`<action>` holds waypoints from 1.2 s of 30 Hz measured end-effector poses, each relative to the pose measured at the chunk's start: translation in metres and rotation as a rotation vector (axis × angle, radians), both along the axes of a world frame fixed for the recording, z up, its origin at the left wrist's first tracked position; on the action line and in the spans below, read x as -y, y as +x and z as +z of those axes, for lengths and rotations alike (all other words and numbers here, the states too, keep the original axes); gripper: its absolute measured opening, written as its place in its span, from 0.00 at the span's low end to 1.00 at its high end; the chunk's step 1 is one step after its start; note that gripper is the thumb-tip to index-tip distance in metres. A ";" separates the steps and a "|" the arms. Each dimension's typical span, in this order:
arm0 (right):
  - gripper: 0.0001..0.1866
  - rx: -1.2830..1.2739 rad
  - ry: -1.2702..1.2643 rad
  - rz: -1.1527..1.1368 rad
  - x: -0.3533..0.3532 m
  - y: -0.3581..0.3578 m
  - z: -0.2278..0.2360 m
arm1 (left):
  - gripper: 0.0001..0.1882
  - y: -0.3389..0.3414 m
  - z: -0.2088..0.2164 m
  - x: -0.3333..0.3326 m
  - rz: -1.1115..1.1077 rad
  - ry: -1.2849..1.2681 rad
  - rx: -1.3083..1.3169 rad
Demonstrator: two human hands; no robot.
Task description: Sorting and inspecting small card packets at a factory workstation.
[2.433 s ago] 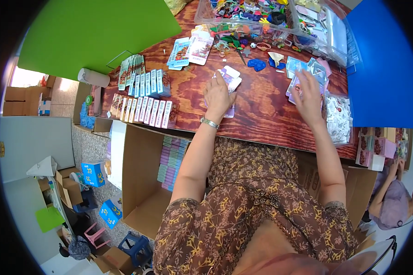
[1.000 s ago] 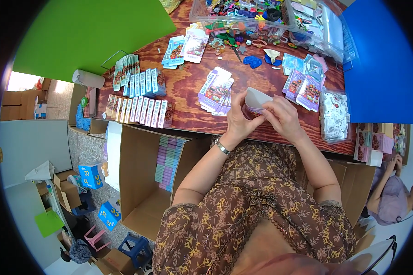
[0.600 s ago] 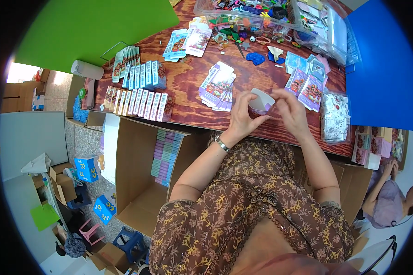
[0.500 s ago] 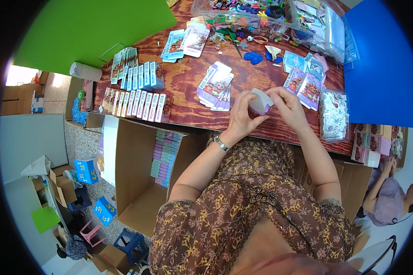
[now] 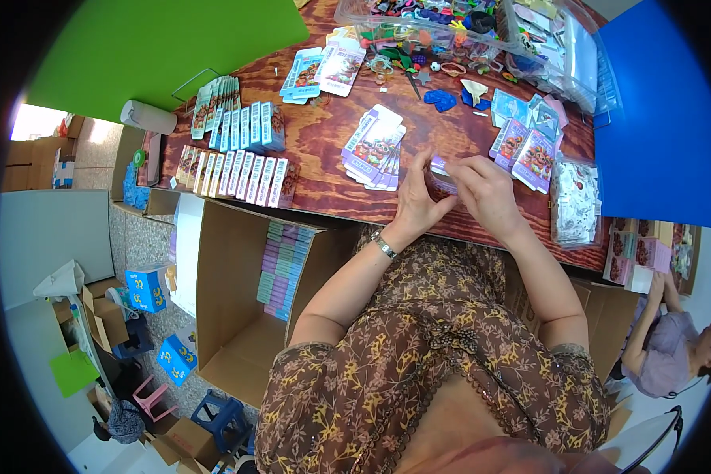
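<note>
My left hand and my right hand meet over the front edge of the wooden table, both pinching a small purple and white packet between the fingers. Most of the packet is hidden by my fingers. Just left of my hands lies a fanned stack of purple picture cards. More such cards lie to the right of my hands.
Rows of small upright boxes stand at the table's left. An open cardboard box with stacked packs sits below the table on the left. Clear trays of small colourful toys line the far edge. Another person sits at lower right.
My hands left the table, came together with the small packet, and have drawn it lower toward the table's front edge. The card stack by my left hand has been fanned out.
</note>
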State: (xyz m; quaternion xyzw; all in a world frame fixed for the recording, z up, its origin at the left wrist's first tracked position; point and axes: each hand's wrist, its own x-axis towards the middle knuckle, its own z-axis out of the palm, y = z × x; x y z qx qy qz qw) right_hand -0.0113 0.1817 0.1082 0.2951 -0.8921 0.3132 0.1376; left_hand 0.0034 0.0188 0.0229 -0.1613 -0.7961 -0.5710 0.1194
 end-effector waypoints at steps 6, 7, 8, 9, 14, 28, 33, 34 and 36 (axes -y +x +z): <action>0.13 -0.045 0.095 0.020 0.007 0.004 0.005 | 0.53 0.000 0.002 -0.005 0.039 -0.050 -0.050; 0.14 -0.049 0.093 0.036 0.007 0.005 0.005 | 0.53 -0.001 0.003 -0.007 0.062 -0.077 -0.094; 0.14 -0.048 0.094 0.038 0.006 0.005 0.003 | 0.53 -0.002 0.003 -0.009 0.087 -0.103 -0.138; 0.16 -0.029 0.036 0.060 0.002 0.006 -0.001 | 0.53 -0.004 0.002 -0.009 0.089 -0.102 -0.137; 0.24 0.231 -0.191 -0.059 0.001 0.017 -0.007 | 0.57 -0.005 0.002 -0.013 0.103 -0.097 -0.099; 0.21 0.098 -0.166 -0.053 -0.002 0.004 -0.035 | 0.47 -0.015 -0.003 -0.017 0.018 -0.121 -0.134; 0.19 0.184 -0.222 -0.274 -0.053 -0.031 -0.030 | 0.54 -0.058 -0.003 0.045 0.146 -0.435 -0.066; 0.20 0.218 -0.284 -0.353 -0.063 -0.037 -0.030 | 0.55 -0.067 -0.017 0.059 0.339 -0.628 -0.130; 0.23 0.255 -0.282 -0.429 -0.085 -0.050 -0.023 | 0.56 -0.077 -0.008 0.067 0.345 -0.764 -0.018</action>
